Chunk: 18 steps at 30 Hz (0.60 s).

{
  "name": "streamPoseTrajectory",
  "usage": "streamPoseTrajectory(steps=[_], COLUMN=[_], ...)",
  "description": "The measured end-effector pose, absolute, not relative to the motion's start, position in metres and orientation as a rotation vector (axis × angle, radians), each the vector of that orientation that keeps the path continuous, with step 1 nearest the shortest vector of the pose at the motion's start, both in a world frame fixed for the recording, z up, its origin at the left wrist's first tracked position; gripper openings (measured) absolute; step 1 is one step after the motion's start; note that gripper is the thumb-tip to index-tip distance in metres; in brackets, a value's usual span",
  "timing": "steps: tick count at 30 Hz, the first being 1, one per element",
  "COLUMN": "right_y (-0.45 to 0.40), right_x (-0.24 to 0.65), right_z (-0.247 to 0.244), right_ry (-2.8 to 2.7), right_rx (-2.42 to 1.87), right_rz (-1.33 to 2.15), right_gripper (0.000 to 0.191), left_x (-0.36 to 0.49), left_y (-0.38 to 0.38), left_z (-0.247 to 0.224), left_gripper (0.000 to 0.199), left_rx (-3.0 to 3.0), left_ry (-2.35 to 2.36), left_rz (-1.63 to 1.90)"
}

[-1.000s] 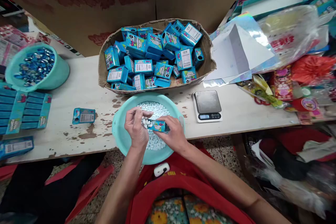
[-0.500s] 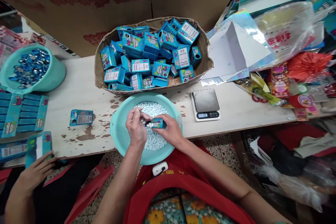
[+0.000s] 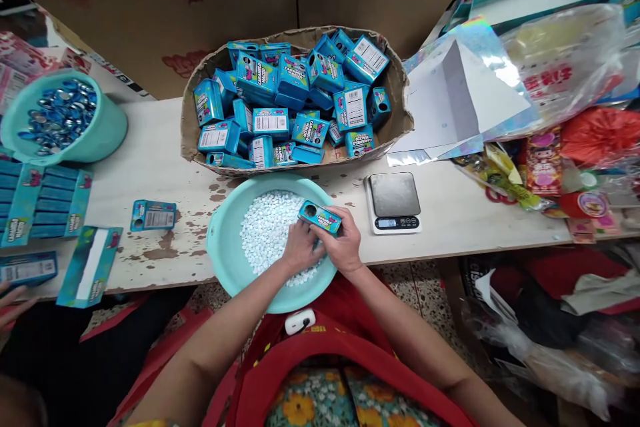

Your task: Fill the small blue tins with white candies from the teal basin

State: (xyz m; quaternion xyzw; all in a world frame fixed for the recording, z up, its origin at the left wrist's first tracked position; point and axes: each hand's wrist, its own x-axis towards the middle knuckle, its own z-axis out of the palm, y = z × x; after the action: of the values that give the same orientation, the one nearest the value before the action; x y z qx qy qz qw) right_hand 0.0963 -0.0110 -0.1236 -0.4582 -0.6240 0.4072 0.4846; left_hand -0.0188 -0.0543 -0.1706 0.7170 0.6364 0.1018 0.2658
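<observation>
Left hand (image 3: 301,248): lowered into the basin, fingers curled down at the pellets; whether they grip any, I cannot tell.
Right hand (image 3: 345,240): fingers grasping a small blue rectangular printed box (image 3: 324,215), held above the basin's right side, a dark round spot at its left end.
Round turquoise plastic basin (image 3: 220,247): at the desk's near edge, holding small white rounded pellets (image 3: 265,227).
White worn desk (image 3: 117,180): brown patches show through the surface.
Co-worker's hand (image 3: 11,303): at the far left, partly cut off, near an open blue printed carton (image 3: 90,267).
Single blue printed box (image 3: 153,215): on the desk, left of the basin.
Square white and grey digital scale (image 3: 395,203): right of the basin, well apart from it.
Oblong brown cardboard tray (image 3: 399,107): just beyond the basin, filled with jumbled blue printed boxes (image 3: 270,121).
</observation>
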Motion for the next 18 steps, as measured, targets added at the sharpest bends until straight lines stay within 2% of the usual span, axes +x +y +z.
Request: streamPoseTrajectory(steps=[5, 10, 13, 18], right_y=[-0.010, -0.016, -0.021, -0.025], right_x=[0.096, 0.091, 0.086, 0.082], right_z=[-0.118, -0.105, -0.104, -0.114], right_ry=[-1.554, -1.560, -1.686, -1.853], right_rx=[-1.170, -1.161, -1.158, -1.161], right_rz=[0.996, 1.028, 1.112, 1.139], right_gripper=[0.034, 0.035, 0.035, 0.030], left_x=[-0.043, -0.076, -0.089, -0.090], left_y=[-0.097, -0.106, -0.101, -0.086], left_z=[-0.150, -0.143, -0.138, -0.106], left_gripper=[0.033, 0.027, 0.023, 0.023], left_rx=[2.151, 1.891, 1.504, 0.712], left_ry=[1.442, 1.577, 1.762, 1.670], left_rz=[-0.061, -0.186, 0.143, 1.037])
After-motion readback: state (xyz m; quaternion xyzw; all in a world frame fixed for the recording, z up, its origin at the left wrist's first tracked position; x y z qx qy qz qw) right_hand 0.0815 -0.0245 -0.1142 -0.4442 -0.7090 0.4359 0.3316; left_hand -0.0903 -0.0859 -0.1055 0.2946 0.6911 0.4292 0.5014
